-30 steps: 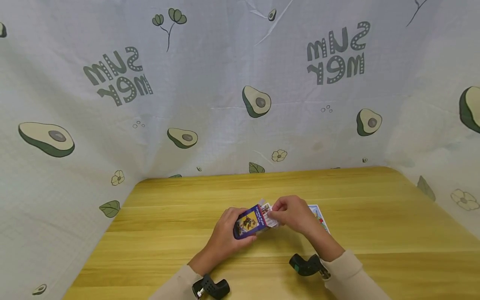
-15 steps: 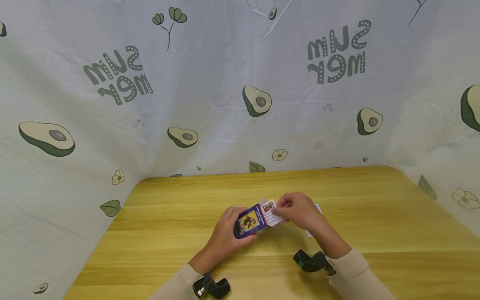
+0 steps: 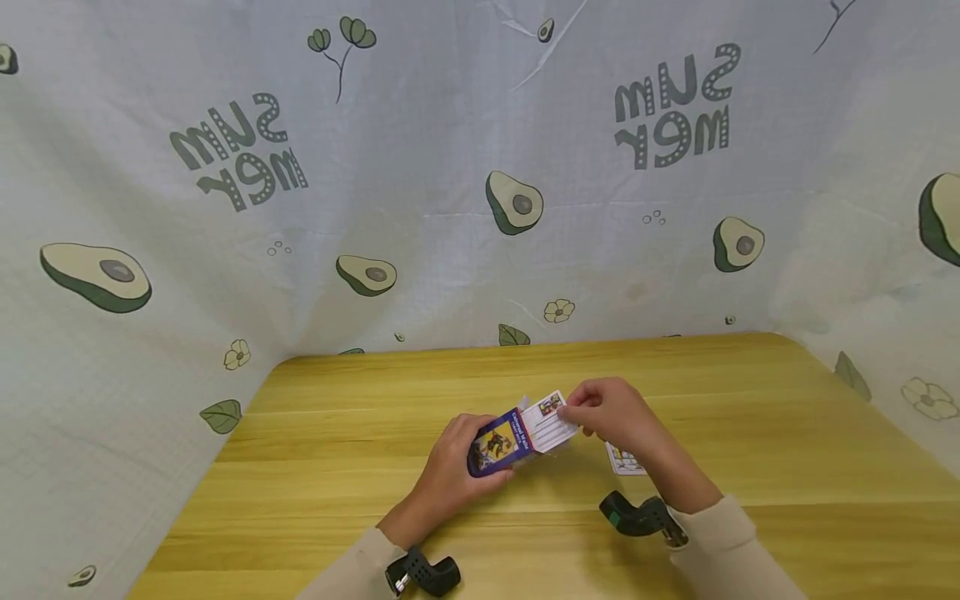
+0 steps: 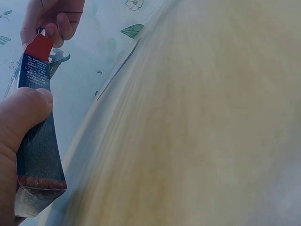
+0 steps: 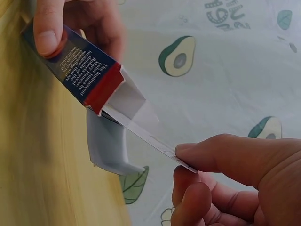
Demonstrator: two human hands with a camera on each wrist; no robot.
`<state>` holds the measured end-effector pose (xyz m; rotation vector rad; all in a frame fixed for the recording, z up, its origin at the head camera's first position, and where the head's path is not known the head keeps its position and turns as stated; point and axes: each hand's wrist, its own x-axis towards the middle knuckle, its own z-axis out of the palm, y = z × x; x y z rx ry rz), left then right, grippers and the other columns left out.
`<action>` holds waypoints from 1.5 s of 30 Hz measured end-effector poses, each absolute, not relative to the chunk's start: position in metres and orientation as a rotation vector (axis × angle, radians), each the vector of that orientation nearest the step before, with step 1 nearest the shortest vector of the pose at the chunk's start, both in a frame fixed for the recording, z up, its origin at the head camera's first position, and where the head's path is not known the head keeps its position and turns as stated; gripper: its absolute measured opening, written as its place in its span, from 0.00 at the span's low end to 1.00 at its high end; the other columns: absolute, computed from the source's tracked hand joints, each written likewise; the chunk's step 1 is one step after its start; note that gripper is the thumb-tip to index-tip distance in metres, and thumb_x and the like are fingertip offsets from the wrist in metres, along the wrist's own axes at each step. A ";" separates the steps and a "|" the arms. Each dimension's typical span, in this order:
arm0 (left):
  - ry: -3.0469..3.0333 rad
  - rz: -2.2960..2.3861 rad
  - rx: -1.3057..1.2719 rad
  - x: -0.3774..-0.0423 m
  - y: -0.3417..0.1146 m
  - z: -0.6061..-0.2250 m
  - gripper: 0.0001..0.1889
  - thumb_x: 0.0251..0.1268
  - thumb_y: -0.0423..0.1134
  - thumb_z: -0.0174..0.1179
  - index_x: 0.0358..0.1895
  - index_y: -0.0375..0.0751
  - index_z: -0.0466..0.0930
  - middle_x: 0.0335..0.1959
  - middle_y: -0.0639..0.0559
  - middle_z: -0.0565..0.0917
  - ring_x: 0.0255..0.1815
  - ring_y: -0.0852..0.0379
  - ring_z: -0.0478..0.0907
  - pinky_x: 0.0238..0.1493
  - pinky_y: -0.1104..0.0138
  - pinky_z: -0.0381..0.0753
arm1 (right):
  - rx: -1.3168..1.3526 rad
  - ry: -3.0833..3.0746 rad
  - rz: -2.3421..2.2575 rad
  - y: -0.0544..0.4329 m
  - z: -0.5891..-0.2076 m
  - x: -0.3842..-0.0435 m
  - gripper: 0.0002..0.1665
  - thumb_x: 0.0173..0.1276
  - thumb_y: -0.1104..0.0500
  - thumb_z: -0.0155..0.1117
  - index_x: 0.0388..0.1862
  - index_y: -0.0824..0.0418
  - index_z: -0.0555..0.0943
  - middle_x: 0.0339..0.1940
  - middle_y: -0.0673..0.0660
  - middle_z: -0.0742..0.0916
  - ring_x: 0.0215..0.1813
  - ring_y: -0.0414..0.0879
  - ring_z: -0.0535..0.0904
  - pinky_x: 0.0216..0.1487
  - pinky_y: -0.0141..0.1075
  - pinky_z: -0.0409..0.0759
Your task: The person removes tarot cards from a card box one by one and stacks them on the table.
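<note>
My left hand grips a dark blue tarot card box, tilted with its opened end up and to the right. Its side panel lies under my left thumb in the left wrist view. A thin white printed leaflet with a small colour picture sticks partway out of the opening. Between thumb and fingertips, my right hand pinches the leaflet's outer end. The right wrist view has the leaflet's edge running from the red-rimmed mouth to my right thumb, with the white lid flap hanging open below.
A picture card lies on the wooden table, partly hidden beneath my right forearm. Behind the table hangs a pale cloth printed with avocados. A black wrist camera sits at each cuff.
My right hand has moved right and slightly up, drawing the leaflet farther out of the box. The left hand and box have stayed in place.
</note>
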<state>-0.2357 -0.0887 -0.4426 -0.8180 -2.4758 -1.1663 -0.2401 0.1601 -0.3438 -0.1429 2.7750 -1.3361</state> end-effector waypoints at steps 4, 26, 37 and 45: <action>-2.470 -1.173 -0.820 -0.236 -0.088 -0.443 0.36 0.49 0.51 0.74 0.63 0.50 0.70 0.52 0.59 0.73 0.48 0.64 0.69 0.47 0.66 0.75 | -0.148 2.762 -1.363 0.164 -0.342 -0.240 0.12 0.62 0.55 0.68 0.33 0.64 0.81 0.25 0.53 0.84 0.27 0.50 0.75 0.27 0.37 0.73; -2.466 -1.180 -0.817 -0.236 -0.089 -0.441 0.36 0.49 0.51 0.74 0.62 0.49 0.70 0.51 0.58 0.73 0.48 0.63 0.70 0.48 0.66 0.76 | -0.138 2.734 -1.391 0.186 -0.334 -0.242 0.15 0.65 0.54 0.66 0.39 0.67 0.83 0.24 0.56 0.81 0.24 0.47 0.72 0.26 0.36 0.74; -2.474 -1.187 -0.808 -0.235 -0.089 -0.442 0.36 0.48 0.50 0.74 0.62 0.50 0.70 0.52 0.58 0.73 0.49 0.63 0.70 0.49 0.65 0.76 | -0.124 2.698 -1.443 0.200 -0.327 -0.241 0.19 0.67 0.51 0.64 0.42 0.68 0.81 0.20 0.53 0.77 0.25 0.45 0.71 0.25 0.34 0.71; -2.473 -1.186 -0.807 -0.235 -0.089 -0.441 0.35 0.49 0.50 0.74 0.62 0.49 0.70 0.51 0.58 0.73 0.48 0.63 0.70 0.48 0.66 0.76 | -0.106 2.700 -1.464 0.212 -0.323 -0.240 0.21 0.69 0.52 0.61 0.45 0.70 0.80 0.24 0.54 0.78 0.27 0.45 0.72 0.27 0.33 0.73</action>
